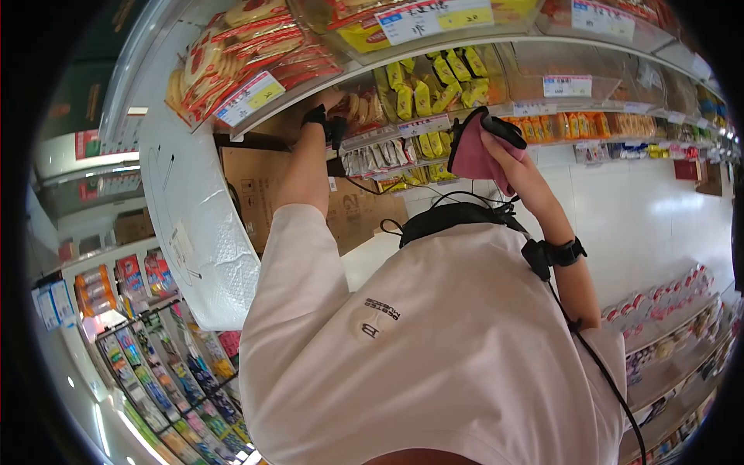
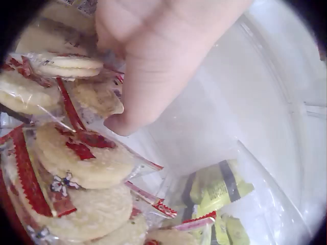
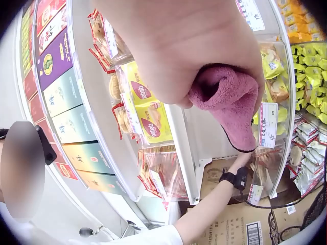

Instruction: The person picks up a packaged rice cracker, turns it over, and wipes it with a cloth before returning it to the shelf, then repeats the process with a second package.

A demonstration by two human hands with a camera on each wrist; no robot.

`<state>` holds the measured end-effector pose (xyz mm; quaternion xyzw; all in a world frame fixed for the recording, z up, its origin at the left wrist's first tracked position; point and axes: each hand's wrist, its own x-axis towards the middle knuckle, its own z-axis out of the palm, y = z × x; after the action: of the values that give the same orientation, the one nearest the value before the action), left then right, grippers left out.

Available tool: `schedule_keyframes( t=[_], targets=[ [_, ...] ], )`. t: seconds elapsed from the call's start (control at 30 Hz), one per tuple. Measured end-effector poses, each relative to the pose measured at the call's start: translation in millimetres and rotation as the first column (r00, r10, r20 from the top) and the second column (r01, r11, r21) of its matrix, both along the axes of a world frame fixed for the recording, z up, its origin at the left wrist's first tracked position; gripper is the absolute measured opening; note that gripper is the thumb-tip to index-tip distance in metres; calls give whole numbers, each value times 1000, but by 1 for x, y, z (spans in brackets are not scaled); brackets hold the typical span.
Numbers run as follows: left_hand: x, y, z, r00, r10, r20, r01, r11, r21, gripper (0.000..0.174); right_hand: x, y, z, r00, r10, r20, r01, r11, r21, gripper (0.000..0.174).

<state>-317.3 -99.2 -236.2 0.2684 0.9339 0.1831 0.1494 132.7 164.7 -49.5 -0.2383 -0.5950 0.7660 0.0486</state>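
Deep in a clear shelf bin, my left hand reaches in among round biscuits wrapped in clear film with red print. Its thumb points down beside one wrapped biscuit, and the other fingers are mostly hidden; I cannot tell whether they grip a packet. Out in front of the shelves, my right hand holds a bunched pink cloth with dark edging. One fold of the cloth hangs below the fingers in the right wrist view. Yellow packets lie past the bin's clear divider.
Above my left forearm, an upper shelf carries more wrapped biscuits and a price tag. Cardboard boxes stand beneath the shelves. A black cable runs from my right wrist. Orange packets line a shelf at right.
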Motion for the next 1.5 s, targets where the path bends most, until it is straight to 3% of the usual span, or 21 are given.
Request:
schedule_keyframes(
  t=[0.17, 0.23, 0.27, 0.3, 0.47, 0.57, 0.7, 0.8, 0.9, 1.0, 1.1, 1.2, 1.23, 1.3, 1.4, 1.5],
  targets=[
    [-33, -4, -24, 996, -82, 25, 84, 994, -71, 64, 7, 9, 8, 976, 161, 149, -158, 987, -30, 32],
    [-39, -7, -27, 997, -42, 69, 53, 986, -160, 68, 7, 0, 10, 990, 90, 109, -87, 996, -30, 36],
    [-43, -13, -29, 997, -15, 81, 24, 994, -108, 69, 7, -4, 11, 995, 55, 88, -52, 998, -31, 39],
    [-41, -12, -23, 996, 10, 92, -5, 999, -54, 69, 7, -4, 9, 995, 59, 85, -56, 998, -34, 38],
    [2, 22, 21, 997, 42, -58, -56, 958, -281, 60, 12, 0, 4, 994, 94, 64, -90, 994, -57, 33],
    [46, 45, 62, 986, 57, -155, -120, 891, -438, 54, 11, -6, -4, 999, -32, 10, 32, 999, 5, 31],
    [64, 51, 75, 951, -57, -304, -103, 868, -485, 47, 19, 5, -3, 989, 51, 137, -49, 999, -22, 35],
    [51, 31, 52, 806, -245, -539, -51, 879, -475, 32, 22, 6, -3, 991, -1, 134, 2, 1000, -12, 35],
    [39, 22, 48, 711, -364, -601, 20, 865, -501, 34, 27, 10, -10, 990, 22, 137, -18, 999, -26, 35],
    [29, 13, 50, 774, -350, -528, 77, 879, -470, 40, 28, 14, -5, 986, 59, 157, -50, 997, -63, 28],
    [18, 11, 48, 811, -159, -563, 56, 979, -194, 42, 24, 5, 0, 997, -51, 53, 54, 997, -47, 33],
    [3, 1, 31, 830, -86, -550, -18, 983, -181, 42, 20, 4, -2, 993, -115, 28, 116, 992, -40, 29],
    [15, 4, 46, 849, -83, -522, -31, 978, -206, 42, 19, 2, 2, 989, -148, 29, 150, 988, -49, 28],
    [40, 5, 76, 883, -73, -464, -54, 965, -255, 42, 22, 6, 8, 992, -119, 51, 123, 990, -70, 26],
    [31, -9, 65, 901, 57, -430, -139, 977, -162, 38, 30, 19, 7, 996, 12, 84, -3, 994, -108, 24],
    [42, -2, 87, 951, 303, -62, -307, 946, -98, 37, 28, 20, 2, 997, -2, 80, 12, 992, -129, 23]
  ],
)
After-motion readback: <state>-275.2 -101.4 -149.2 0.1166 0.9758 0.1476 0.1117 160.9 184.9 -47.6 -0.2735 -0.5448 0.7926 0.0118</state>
